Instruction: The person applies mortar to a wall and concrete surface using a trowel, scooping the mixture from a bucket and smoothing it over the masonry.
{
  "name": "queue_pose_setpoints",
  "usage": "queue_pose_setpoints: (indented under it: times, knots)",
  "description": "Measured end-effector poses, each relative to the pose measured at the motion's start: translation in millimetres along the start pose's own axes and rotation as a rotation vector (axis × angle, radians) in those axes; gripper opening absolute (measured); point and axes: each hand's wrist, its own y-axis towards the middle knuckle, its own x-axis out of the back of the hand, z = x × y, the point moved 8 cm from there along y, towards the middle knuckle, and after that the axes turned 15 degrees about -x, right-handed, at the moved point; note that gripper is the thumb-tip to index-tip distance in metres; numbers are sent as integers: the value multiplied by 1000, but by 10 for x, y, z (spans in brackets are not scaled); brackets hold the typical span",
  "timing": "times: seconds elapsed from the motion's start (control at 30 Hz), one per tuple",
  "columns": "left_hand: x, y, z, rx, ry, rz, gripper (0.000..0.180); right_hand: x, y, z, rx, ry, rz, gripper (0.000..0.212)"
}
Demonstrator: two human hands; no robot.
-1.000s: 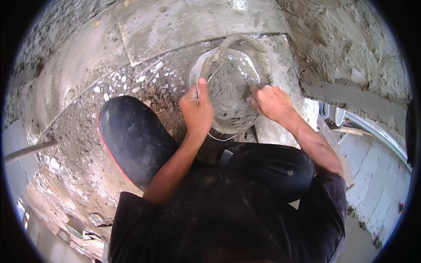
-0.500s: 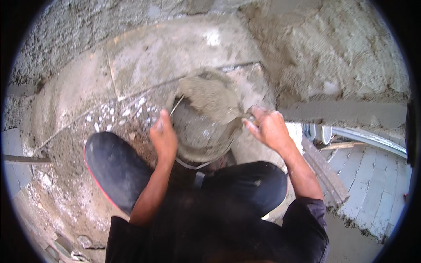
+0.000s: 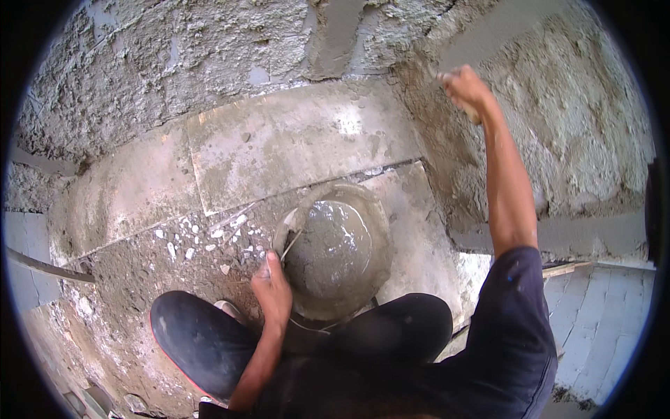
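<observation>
A round bucket [image 3: 382, 213] of wet grey mortar [image 3: 335, 255] stands on the ground between my knees. My left hand [image 3: 273, 293] grips the bucket's near left rim, with a thin wire handle beside its fingers. My right hand [image 3: 464, 89] is raised at arm's length against the rough plastered wall [image 3: 593, 140], with the fist closed on a tool handle. A flat grey blade, seemingly a trowel [image 3: 502, 31], runs up and to the right from the fist along the wall.
A flat concrete slab [image 3: 279, 140] lies beyond the bucket, with white rubble chips [image 3: 202, 237] on the dirt to its left. My dark-trousered knees [image 3: 195, 335] flank the bucket. A thin bar [image 3: 49, 267] juts in at the left. Pale blocks [image 3: 593, 314] show at the lower right.
My right hand has come out of the bucket and swung up to the wall at the upper right. My left hand has stayed on the bucket rim. The view has tilted upward.
</observation>
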Motion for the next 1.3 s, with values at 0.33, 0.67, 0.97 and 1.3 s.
queue_pose_setpoints:
  times: [0.33,0.67,0.97,1.3]
  knots:
    - [19,52,101,30,-16,62,46,-564,311,-457,-156,66,-84,30]
    - [-23,20,124,62,-144,90,46,227,-515,194,40,-563,-789,35]
    - [65,17,270,121,-171,74,46,-759,-1579,368,283,58,104,28]
    - [-1,56,-4,19,-128,65,37,-631,-1080,-548,23,523,125,26]
